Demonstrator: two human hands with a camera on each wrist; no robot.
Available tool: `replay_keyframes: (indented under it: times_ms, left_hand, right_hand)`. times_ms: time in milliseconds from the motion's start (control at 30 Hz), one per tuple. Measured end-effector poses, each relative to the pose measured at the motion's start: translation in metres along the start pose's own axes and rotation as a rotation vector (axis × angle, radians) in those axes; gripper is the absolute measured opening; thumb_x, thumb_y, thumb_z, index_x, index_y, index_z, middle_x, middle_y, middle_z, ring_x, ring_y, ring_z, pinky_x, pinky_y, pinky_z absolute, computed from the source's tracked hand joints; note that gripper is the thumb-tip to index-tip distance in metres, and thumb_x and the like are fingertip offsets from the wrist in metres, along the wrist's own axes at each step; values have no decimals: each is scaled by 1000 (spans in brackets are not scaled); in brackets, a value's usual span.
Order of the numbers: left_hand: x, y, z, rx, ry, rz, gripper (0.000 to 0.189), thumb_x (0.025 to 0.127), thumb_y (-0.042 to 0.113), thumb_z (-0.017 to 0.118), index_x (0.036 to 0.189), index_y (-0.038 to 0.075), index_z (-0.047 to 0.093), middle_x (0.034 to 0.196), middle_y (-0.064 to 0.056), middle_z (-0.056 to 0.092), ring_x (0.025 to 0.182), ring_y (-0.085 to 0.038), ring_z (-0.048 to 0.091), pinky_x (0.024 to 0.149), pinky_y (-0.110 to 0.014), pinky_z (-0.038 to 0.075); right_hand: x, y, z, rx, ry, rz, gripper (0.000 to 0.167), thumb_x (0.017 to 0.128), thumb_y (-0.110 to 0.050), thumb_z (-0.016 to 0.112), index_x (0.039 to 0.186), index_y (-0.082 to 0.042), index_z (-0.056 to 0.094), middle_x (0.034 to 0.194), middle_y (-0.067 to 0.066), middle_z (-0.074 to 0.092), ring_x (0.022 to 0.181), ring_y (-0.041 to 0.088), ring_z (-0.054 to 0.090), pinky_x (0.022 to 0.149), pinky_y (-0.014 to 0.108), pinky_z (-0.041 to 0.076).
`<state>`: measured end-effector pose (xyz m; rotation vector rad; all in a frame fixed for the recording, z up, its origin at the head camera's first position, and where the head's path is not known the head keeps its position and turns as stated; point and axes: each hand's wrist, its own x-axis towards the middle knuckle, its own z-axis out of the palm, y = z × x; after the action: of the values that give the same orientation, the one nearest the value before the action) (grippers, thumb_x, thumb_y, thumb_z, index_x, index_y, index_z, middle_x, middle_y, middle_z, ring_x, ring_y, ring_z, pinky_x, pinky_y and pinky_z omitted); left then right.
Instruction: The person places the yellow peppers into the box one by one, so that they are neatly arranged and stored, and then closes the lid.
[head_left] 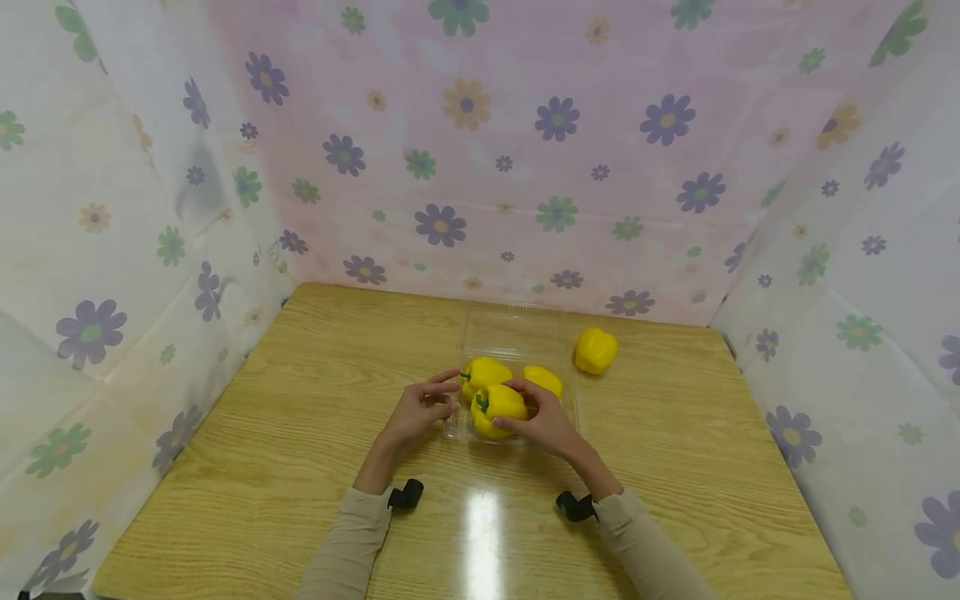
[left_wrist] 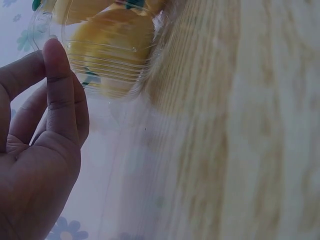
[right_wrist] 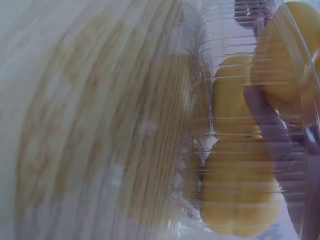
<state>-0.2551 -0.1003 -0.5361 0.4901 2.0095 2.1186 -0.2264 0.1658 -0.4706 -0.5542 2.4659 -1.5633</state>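
Note:
A clear plastic clamshell container (head_left: pixel 572 417) stands on the table with its lid (head_left: pixel 513 333) laid back behind it. My left hand (head_left: pixel 415 412) pinches the container's near-left rim between thumb and fingertips, as the left wrist view shows with the hand (left_wrist: pixel 45 125) beside the ribbed wall (left_wrist: pixel 110 75). In my right hand (head_left: pixel 551 423) is a yellow bell pepper (head_left: pixel 501 408) with a green stem, gripped at the container's front part. Behind it, inside, lie another yellow pepper (head_left: pixel 486 373) on the left and one (head_left: pixel 543 380) on the right, partly covered by the right hand.
One more yellow bell pepper (head_left: pixel 596 350) sits on the wooden table (head_left: pixel 660 467), right of the lid. Flower-patterned sheets (head_left: pixel 487 167) stand along the back and both sides. Black wrist cameras (head_left: pixel 408 494) are strapped near both sleeves.

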Motion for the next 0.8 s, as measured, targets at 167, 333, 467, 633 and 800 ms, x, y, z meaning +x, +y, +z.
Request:
replay_keyframes:
  times_ms: [167,333,467,633,800]
  left_hand:
    - [0,-1,0,6,0,5,35,94,-6,67,129,-12,63,157,-17,44,90,-13,60,65,-20,56]
    - [0,-1,0,0,-3,3,36,94,-8,66,129,-13,63,158,-17,43,89,-12,60,65,-20,56]
    - [-1,1,0,-3,-3,-5,36,94,-8,66,129,-13,62,158,-16,43,89,-13,59,65,-20,56]
    - [-1,2,0,-3,-1,0,37,93,-10,65,129,-15,61,158,-19,42,89,-13,58,65,-20,56]
    - [-1,2,1,-9,5,-11,36,93,-10,65,128,-15,62,158,-17,43,90,-12,58,65,-19,56]
  right_hand:
    - [1,-2,-1,31,-31,20,58,90,-20,79,139,1,55,139,18,59,123,30,59,106,48,49]
    - [2,0,-1,29,-51,10,58,91,-18,79,140,2,54,139,18,59,124,29,58,107,46,47]
    - [6,11,1,27,-69,13,59,92,-17,77,141,4,52,140,19,58,125,30,58,107,45,48]
    - [14,38,6,43,-63,16,62,93,-18,77,146,0,49,145,18,54,130,31,55,111,48,44]
    - [13,42,6,40,-78,-2,64,93,-23,77,146,-4,49,145,16,54,127,30,57,106,46,49]
